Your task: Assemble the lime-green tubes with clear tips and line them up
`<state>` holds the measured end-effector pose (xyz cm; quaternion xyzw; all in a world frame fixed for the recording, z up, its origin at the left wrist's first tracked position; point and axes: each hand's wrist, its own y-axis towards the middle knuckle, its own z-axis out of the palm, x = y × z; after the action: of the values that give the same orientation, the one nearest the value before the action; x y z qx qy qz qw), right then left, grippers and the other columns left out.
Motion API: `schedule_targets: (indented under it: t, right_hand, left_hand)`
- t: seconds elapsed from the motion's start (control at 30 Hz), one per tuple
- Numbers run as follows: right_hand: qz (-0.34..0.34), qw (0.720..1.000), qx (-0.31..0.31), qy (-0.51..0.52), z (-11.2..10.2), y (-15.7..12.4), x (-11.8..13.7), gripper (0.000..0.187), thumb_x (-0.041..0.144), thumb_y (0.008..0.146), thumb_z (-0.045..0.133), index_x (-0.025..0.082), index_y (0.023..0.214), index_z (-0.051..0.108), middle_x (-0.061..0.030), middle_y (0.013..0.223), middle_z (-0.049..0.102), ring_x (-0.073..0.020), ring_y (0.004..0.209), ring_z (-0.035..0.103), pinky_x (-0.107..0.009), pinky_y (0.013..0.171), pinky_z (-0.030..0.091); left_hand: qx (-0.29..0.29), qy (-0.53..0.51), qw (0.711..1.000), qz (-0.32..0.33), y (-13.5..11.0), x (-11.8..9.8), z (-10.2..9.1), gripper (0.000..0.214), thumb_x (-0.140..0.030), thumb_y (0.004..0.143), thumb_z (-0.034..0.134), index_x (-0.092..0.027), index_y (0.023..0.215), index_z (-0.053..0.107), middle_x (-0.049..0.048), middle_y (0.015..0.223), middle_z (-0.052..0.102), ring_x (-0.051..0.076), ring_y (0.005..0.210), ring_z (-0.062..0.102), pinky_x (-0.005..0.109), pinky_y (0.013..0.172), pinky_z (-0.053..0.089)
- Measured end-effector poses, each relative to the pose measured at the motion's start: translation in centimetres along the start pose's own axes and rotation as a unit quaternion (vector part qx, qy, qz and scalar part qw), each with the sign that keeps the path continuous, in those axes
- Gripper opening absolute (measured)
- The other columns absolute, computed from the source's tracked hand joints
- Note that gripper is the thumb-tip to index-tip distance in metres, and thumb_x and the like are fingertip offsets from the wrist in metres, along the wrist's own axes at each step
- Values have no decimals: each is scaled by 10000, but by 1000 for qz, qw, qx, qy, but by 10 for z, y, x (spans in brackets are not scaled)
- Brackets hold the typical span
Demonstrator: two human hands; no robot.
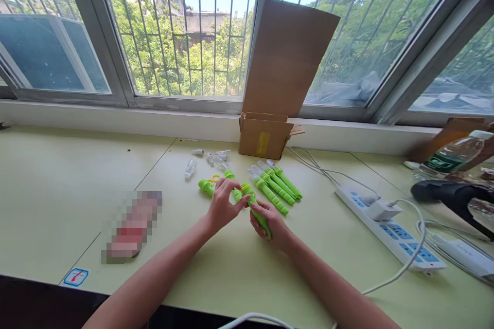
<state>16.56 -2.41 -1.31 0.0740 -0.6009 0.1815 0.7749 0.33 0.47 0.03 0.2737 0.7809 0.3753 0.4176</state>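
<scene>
My right hand (270, 221) is wrapped round a green ribbed tube (259, 216) and holds it tilted over the pale green table (77, 185). My left hand (223, 205) pinches the tube's top end, where a yellow ring shows. Just beyond my hands lie three finished green tubes with clear caps (275, 185) side by side. Loose green pieces and a yellow ring (208, 184) rest left of them. Several clear plastic caps (210, 159) are scattered farther back.
An open cardboard box (264, 136) stands against the window sill with a cardboard sheet (289, 56) leaning behind it. A white power strip (389, 231) with cables lies at right, near a black device (451, 198) and a water bottle (450, 157). A blurred flat object (131, 226) lies at left.
</scene>
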Motion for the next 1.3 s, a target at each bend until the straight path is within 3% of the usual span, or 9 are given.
schedule_targets:
  t: [0.23,0.37,0.5,0.73,1.3]
  right_hand:
    - [-58,995,-10,-82,1,-2,3,286,467,827,544,181,819,527,56,504,506,-47,299,345,-169,284,233]
    - [-75,986,-32,-149,4,-1,2,328,516,827,516,188,835,519,57,517,511,-59,322,377,-177,301,270]
    - [-89,977,-53,-184,6,-1,2,337,534,826,504,197,809,505,93,440,416,-51,306,311,-180,313,256]
    - [-42,986,-48,-151,7,-2,3,363,554,774,562,196,795,507,104,414,381,-47,284,273,-184,295,194]
    - [-25,998,-9,-61,3,-2,0,361,514,721,644,197,717,471,111,403,374,-30,272,241,-172,282,152]
  left_hand:
    - [-12,-30,999,31,-1,0,-1,217,-237,752,660,-210,837,463,29,855,602,169,861,577,400,904,432]
    - [-20,-10,999,40,-2,2,-2,213,-235,747,664,-212,793,458,23,832,601,170,856,568,393,883,434]
    - [-23,16,999,40,-3,2,-2,212,-252,743,672,-214,787,468,15,806,604,171,827,555,380,847,428]
    - [-6,15,1000,21,-1,-2,0,198,-291,759,654,-211,808,479,21,811,596,175,803,550,348,787,429]
    - [-3,2,1000,18,2,-3,-2,227,-289,731,676,-213,807,477,24,818,614,184,823,568,372,821,436]
